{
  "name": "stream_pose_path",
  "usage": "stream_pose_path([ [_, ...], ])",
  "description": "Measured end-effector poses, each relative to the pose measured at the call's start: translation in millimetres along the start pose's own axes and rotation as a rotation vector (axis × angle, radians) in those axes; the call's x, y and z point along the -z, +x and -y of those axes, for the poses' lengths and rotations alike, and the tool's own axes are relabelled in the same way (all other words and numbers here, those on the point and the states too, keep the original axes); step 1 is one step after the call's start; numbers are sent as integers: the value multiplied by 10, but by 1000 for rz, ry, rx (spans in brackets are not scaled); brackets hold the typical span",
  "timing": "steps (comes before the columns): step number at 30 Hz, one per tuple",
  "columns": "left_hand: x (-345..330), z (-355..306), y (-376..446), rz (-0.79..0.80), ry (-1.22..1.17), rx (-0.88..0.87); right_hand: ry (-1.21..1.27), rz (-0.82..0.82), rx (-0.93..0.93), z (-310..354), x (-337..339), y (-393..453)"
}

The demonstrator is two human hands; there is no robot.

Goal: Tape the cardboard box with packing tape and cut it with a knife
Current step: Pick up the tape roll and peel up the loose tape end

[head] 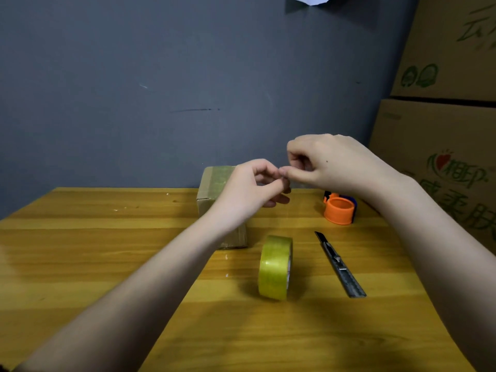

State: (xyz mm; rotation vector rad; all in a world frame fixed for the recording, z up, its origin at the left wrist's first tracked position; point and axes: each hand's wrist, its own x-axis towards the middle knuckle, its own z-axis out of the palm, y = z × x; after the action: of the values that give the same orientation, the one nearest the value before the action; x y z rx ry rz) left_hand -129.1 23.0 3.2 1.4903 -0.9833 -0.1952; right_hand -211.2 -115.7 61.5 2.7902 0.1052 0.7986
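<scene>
Tape roll (275, 267) stands on edge low-center on the table (107, 251), knife (338, 264) just right of it. Above, left hand (247, 189) and right hand (330, 162) pinch fingertips together, can't tell on what. Taped cardboard box (214, 189) sits behind them.

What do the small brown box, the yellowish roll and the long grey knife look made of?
Small brown box: matte corrugated cardboard, taped top. Yellowish roll: glossy translucent plastic tape, showing highlights. Long grey knife: apparently metal, dull sheen, dark blade tip.
</scene>
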Motion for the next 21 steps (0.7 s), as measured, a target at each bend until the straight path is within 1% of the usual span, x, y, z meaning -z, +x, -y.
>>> stream_pose_path([
  [3,17,19,1,5,-28,21,120,-22,-96,-20,-21,-42],
  [5,26,20,1,8,-46,37,353,-19,-174,-34,-62,-91],
  [7,32,23,3,9,-60,43,595,-50,-226,-40,-125,-155],
  [11,37,33,-2,0,-64,34,920,-83,-312,10,-281,-314],
  [13,46,34,-1,0,-65,32,1010,-115,-350,63,-351,-379],
  [16,55,21,4,3,-62,33,1105,-210,-399,139,-430,-438],
  [21,60,5,5,7,-55,24,1152,-332,-439,250,-477,-481],
])
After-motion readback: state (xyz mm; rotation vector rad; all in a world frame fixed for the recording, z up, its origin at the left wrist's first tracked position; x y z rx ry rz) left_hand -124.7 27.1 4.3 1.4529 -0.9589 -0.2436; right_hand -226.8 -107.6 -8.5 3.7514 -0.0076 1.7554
